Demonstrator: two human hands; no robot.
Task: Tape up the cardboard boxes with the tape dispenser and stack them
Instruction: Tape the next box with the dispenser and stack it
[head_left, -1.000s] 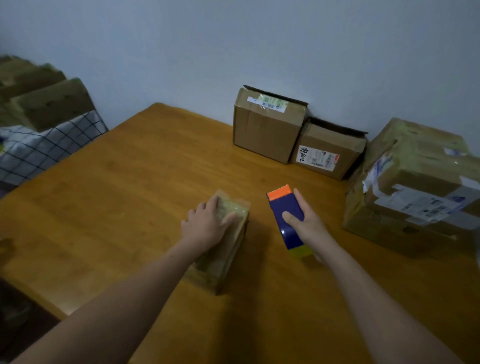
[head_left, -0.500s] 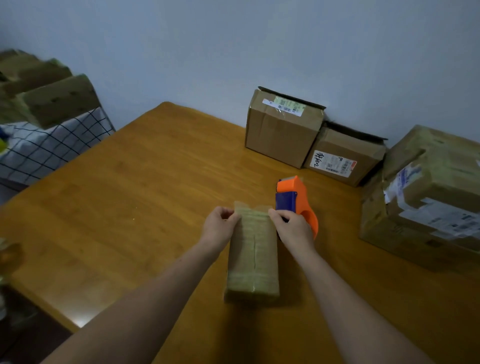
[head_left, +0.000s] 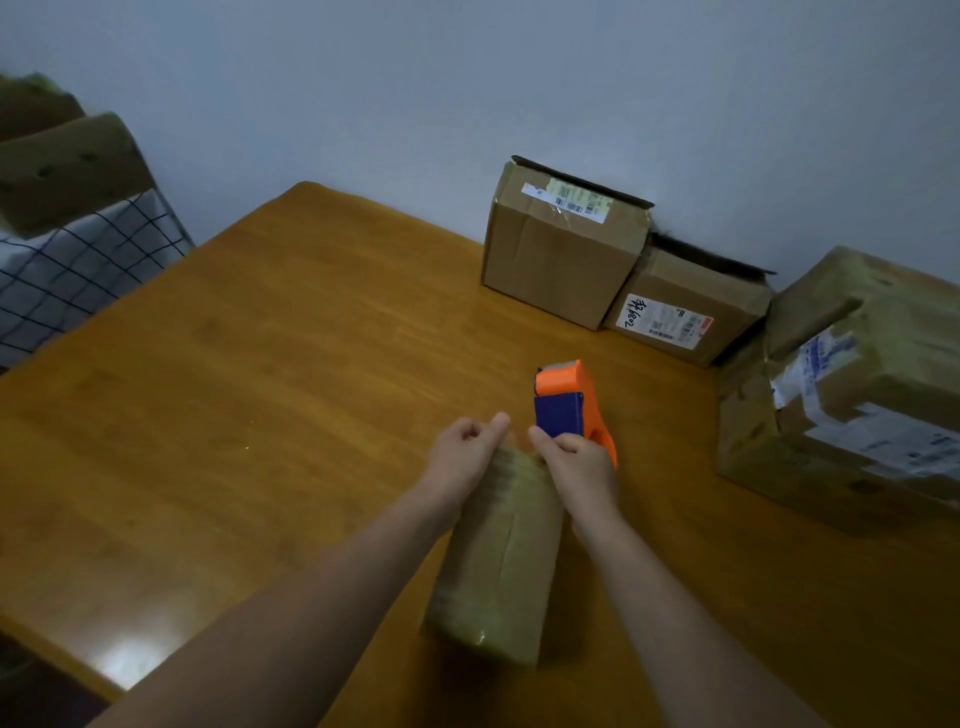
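A small flat cardboard box (head_left: 501, 561), wrapped in tape, lies lengthwise on the wooden table (head_left: 260, 389) in front of me. My left hand (head_left: 465, 452) grips its far left corner, thumb stretched over the far edge. My right hand (head_left: 574, 465) grips the far right corner with curled fingers. The orange and blue tape dispenser (head_left: 569, 408) stands on the table just beyond my right hand, with no hand on it.
Two brown boxes (head_left: 563, 244) (head_left: 685, 312) with shipping labels stand against the back wall. A large taped box (head_left: 852, 384) sits at the right. Off the table's left side are a checked cloth (head_left: 78, 270) and more cardboard (head_left: 62, 166).
My right hand set the dispenser down on the table and came onto the small box. The box was turned lengthwise, and both hands now grip its far end closer together.
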